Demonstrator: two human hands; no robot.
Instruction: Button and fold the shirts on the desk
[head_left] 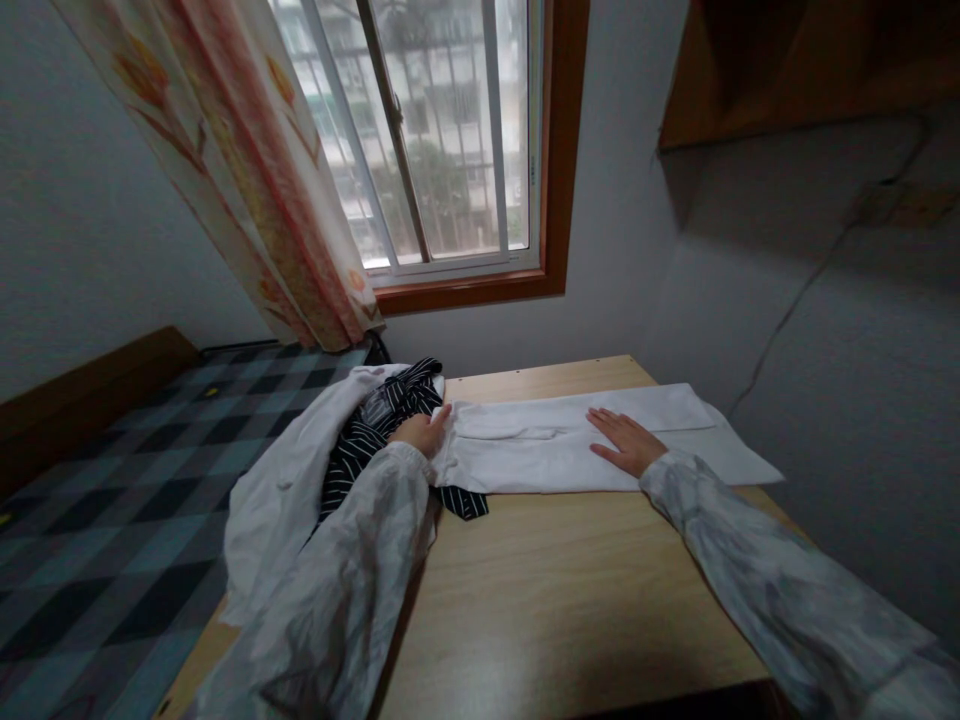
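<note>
A white garment (pixel 540 445) lies folded lengthwise across the far half of the wooden table (pixel 570 590). My right hand (pixel 626 441) lies flat on it, fingers spread, near its middle. My left hand (pixel 424 431) is at the garment's left end, fingers curled on the cloth edge. Just left of that hand sits a black-and-white striped garment (pixel 375 430), partly tucked under another white piece of clothing (pixel 277 500) that hangs over the table's left edge.
A bed with a grey checked cover (pixel 112 500) stands left of the table. A window (pixel 442 130) with a floral curtain (pixel 247 170) is behind. A grey wall (pixel 840 400) runs close along the table's right side, with a wooden shelf (pixel 810 70) above.
</note>
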